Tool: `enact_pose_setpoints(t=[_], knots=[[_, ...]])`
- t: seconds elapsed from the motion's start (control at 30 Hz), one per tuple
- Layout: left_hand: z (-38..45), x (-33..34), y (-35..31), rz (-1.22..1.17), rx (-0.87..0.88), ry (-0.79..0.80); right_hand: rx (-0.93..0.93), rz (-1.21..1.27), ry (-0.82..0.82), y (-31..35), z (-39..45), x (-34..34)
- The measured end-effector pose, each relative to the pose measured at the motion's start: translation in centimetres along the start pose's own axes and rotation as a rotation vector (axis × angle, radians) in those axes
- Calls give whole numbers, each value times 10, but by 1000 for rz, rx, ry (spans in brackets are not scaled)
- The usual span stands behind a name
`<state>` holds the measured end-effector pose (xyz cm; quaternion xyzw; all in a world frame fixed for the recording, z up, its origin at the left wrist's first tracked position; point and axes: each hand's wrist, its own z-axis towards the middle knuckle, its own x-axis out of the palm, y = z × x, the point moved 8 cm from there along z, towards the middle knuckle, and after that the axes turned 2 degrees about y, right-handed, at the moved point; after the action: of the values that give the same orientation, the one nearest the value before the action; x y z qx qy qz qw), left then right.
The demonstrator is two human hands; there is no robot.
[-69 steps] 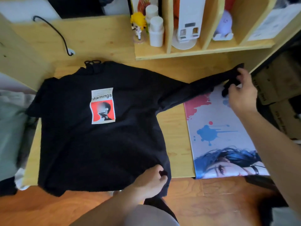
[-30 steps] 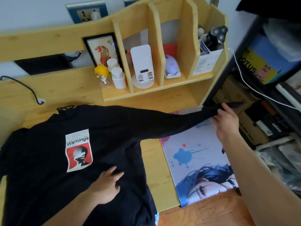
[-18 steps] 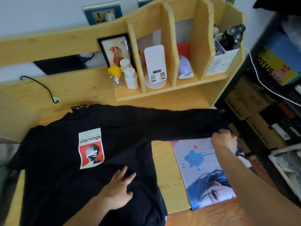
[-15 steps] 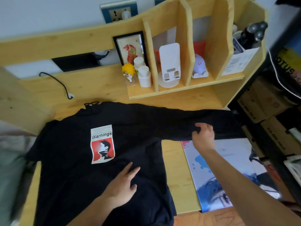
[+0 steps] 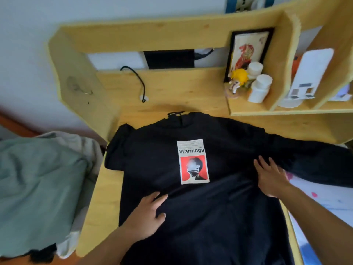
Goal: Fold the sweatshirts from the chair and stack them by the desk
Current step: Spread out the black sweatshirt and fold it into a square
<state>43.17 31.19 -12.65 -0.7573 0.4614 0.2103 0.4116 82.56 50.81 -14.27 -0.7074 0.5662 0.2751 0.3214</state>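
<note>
A black sweatshirt [image 5: 219, 213] with a red and white "Warnings" print lies face up on the wooden desk [image 5: 103, 192]. Its right sleeve stretches out across the desk to the right edge of the view. Its left sleeve is bunched at the desk's left edge. My left hand [image 5: 147, 215] rests flat on the lower left of the chest, fingers spread. My right hand [image 5: 271, 178] lies flat near the right armpit, fingers apart, holding nothing.
A pile of green and pale clothes [image 5: 38, 188] sits left of the desk. A wooden shelf [image 5: 277, 109] at the back right holds two white bottles [image 5: 259, 88], a small figurine [image 5: 236, 81] and a framed picture. A printed mat [image 5: 324, 199] lies under the sleeve.
My right hand has let go of the sleeve end and moved left onto the body of the sweatshirt. The view has swung left. My left hand stays flat on the fabric.
</note>
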Motion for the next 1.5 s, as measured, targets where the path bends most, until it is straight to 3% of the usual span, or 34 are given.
enact_pose_setpoints(t=[0.07,0.13,0.2,0.27,0.33,0.4,0.5,0.57,0.63,0.77,0.83,0.93,1.0,1.1,1.2,1.27,1.33,1.5], knots=[[6,-19,8,-74,53,-112,160,-14,36,4,-4,-26],[8,-51,31,-132,23,-333,201,33,-76,42,-13,-60],[4,-91,65,-185,-75,-587,9,125,-294,110,-17,-86],[4,-122,109,-303,-229,-727,-257,131,-339,187,-32,-92],[16,-137,148,-524,-381,-649,-392,133,-259,242,-41,-79],[38,-138,172,-830,-436,-499,-367,189,-158,265,-44,-61],[68,-142,173,-1197,-388,-405,-299,21,-10,260,-41,-20],[76,-141,153,-1349,-356,-332,-247,39,9,237,-42,-6],[76,-132,133,-1258,-332,-247,-204,106,-8,212,-42,-2],[42,-112,87,-803,-192,-126,-78,137,7,176,-42,-7],[17,-97,84,-786,-231,-87,-86,152,-90,186,-46,-31],[-6,-93,104,-957,-348,-225,-216,442,-376,230,-67,-76],[0,-104,117,-1003,-416,-342,-393,552,-467,274,-84,-95],[40,-107,109,-1089,-386,-256,-521,527,-276,328,-89,-81],[69,-88,90,-1165,-356,-127,-423,443,-83,338,-79,-48],[69,-88,82,-1087,-348,-157,-371,511,-68,327,-74,-39],[58,-105,80,-1120,-312,-262,-349,599,-58,311,-71,-36],[-42,-211,123,-1462,-40,-797,-371,624,51,293,-71,-29]])
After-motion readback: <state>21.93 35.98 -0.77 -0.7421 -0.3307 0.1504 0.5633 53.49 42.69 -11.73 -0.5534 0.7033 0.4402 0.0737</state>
